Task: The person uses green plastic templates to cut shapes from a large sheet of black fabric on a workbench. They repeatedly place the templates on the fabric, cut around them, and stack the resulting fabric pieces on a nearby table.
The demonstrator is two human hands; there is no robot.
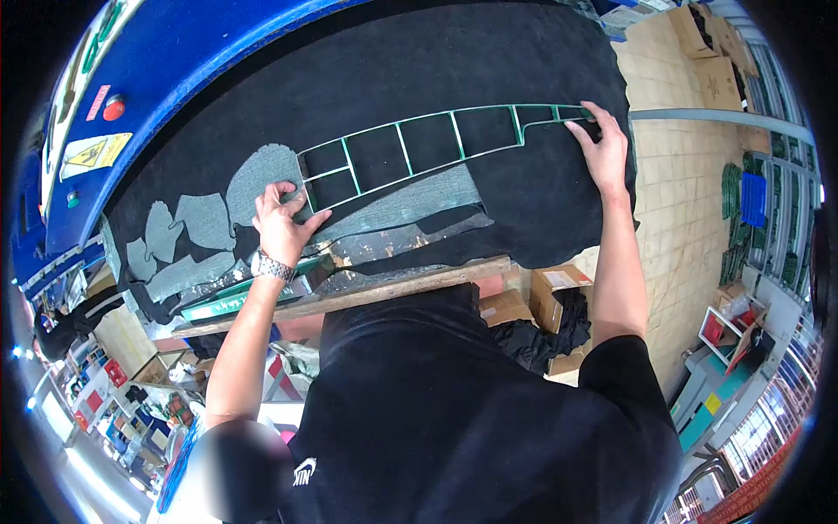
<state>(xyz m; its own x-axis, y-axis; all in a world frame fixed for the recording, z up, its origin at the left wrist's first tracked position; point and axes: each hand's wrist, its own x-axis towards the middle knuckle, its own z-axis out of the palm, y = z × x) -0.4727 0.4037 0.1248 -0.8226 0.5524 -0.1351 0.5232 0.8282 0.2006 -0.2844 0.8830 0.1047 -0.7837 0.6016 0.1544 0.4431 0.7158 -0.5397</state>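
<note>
A long, slightly curved green-edged cutting die (456, 135), divided by crossbars like a ladder, lies across a large black hide-like sheet (419, 61). My left hand (284, 227), with a metal-band watch on its wrist, grips the die's wide left end between fingers and thumb. At the narrow right end, my right hand (604, 153) pinches the die between thumb and fingers. Grey board (428, 192) shows through a long cut-out just below the die. More grey shapes (205, 218) are exposed through cut-outs left of my left hand.
A blue machine (201, 52) with a red button borders the far left. Another green-edged tool (236, 301) rests by the wooden front rail (375, 297). Cardboard boxes (554, 293) with black scraps stand below the table's edge. Metal racks (786, 201) line the right side.
</note>
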